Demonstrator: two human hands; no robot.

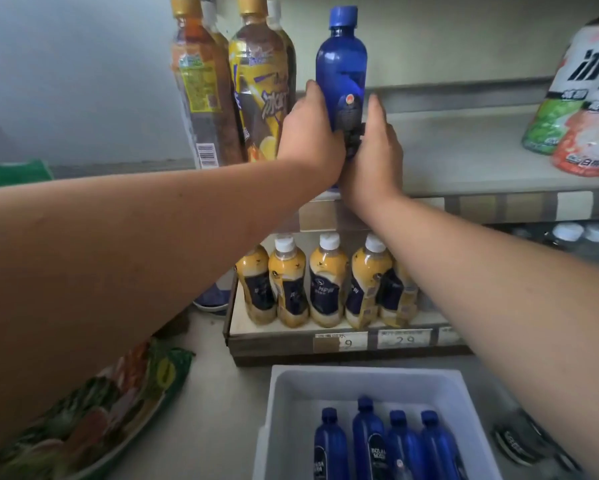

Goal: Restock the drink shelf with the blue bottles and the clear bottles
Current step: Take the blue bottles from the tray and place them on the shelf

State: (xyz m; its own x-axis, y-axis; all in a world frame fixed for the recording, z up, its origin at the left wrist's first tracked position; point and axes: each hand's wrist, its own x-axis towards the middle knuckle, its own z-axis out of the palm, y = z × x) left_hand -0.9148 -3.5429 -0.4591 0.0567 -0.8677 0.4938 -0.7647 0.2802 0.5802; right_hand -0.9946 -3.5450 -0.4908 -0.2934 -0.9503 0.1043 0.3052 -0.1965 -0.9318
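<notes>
1. While both arms are reaching to the shelf (464,147), the left hand (310,133) and the right hand (374,154) are gripping a blue bottle (341,67) upright, just beside the tea bottles (256,84).
2. Four more blue bottles (377,445) are lying in the white box (284,393) below.

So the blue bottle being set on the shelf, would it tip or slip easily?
The blue bottle is tall and narrow, so it probably tips if nudged. Its smooth plastic may be slippery; both the left hand and right hand steady it.
</notes>
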